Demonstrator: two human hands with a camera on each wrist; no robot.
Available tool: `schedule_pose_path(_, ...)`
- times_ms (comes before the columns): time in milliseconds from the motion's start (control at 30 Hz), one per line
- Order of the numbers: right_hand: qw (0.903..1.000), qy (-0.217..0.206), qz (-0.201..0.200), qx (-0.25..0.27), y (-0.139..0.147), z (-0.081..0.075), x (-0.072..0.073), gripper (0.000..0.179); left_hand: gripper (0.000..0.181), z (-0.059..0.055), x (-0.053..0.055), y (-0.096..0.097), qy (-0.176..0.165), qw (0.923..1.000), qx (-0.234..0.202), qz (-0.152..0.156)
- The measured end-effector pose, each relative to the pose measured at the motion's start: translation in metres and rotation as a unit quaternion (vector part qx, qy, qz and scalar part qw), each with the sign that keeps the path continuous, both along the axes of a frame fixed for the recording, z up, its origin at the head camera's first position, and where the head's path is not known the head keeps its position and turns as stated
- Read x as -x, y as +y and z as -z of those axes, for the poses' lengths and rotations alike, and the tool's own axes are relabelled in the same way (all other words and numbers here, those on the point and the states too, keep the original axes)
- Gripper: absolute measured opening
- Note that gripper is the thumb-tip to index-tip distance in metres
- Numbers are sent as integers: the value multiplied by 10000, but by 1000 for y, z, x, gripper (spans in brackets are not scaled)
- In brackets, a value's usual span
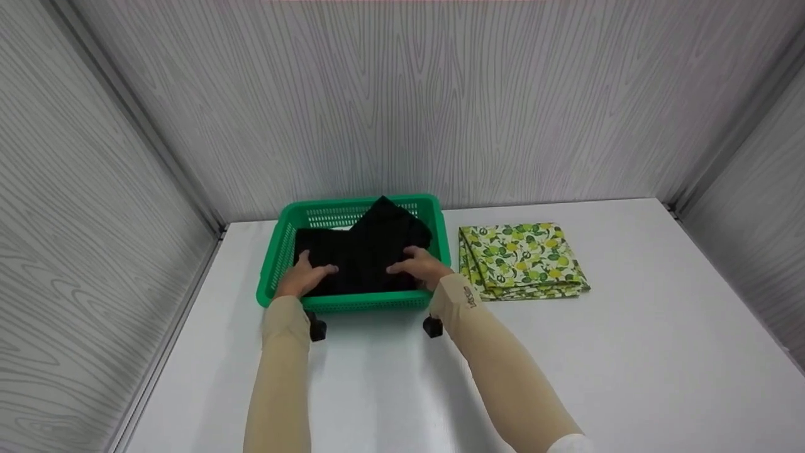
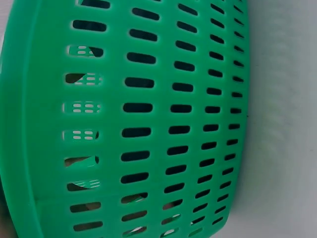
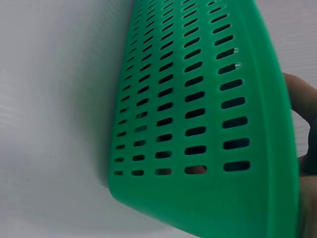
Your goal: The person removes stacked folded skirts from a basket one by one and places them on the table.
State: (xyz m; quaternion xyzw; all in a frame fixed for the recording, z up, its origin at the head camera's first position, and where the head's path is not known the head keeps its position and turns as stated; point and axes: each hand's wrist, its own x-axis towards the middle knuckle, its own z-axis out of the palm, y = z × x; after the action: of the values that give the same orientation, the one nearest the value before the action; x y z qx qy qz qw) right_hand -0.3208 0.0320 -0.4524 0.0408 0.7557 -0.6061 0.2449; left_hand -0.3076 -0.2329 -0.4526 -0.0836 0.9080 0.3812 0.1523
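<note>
A black cloth [image 1: 361,258] lies in a green plastic basket [image 1: 281,251], with one pointed corner rising at the back. At the basket's front left, my left hand [image 1: 302,277] reaches over the rim, its thumb and index finger spread apart on the cloth. Over the right rim, my right hand [image 1: 424,265] rests on the cloth's right side, thumb and index finger extended and apart. The other fingers of both hands are hidden. In the left wrist view the slotted basket wall [image 2: 163,119] fills most of the frame. Part of a finger [image 3: 299,94] shows past the rim in the right wrist view.
A folded cloth with a lemon print [image 1: 525,261] lies on the white table [image 1: 629,352], right of the basket. Grey wood-grain panels [image 1: 402,100] stand behind and at both sides. Small black devices [image 1: 433,326] hang under the wrists by the basket's front.
</note>
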Motion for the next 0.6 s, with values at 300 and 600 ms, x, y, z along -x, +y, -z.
schedule_pose_path(300,9997,80,-12,216,-7,6,3,72,90,5,4,0,-4,9987,-276,431)
schedule_pose_path(600,9901,1371,228,-218,-13,9,9,57,84,5,12,-6,46,9960,-861,245)
